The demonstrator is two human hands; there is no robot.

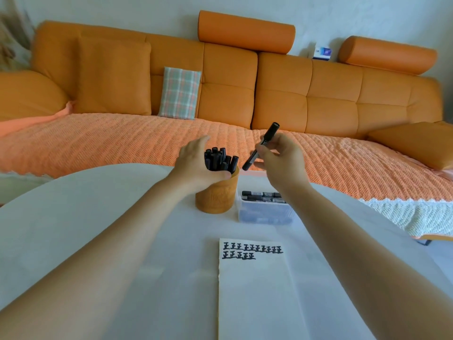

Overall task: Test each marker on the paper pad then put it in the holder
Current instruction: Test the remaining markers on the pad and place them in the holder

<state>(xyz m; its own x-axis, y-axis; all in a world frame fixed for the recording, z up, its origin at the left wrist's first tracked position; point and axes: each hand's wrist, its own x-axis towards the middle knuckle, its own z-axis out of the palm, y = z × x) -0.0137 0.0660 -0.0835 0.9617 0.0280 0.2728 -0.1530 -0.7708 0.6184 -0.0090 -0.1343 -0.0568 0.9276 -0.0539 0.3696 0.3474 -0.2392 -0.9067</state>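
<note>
On the white worktop (pixel 98 229), the paper pad (pixel 255 290) at six o'clock carries two rows of repeated 正 marks. The clear box (pixel 263 212) of untested markers sits centre; touching it at nine o'clock stands the holder (pixel 217 197), steadied by the left hand (pixel 196 165), its grip wrapped around the rim. The right hand (pixel 279 160) pinches a capped marker (pixel 263 143) just right of the holder; dropping it in looks next.
</note>
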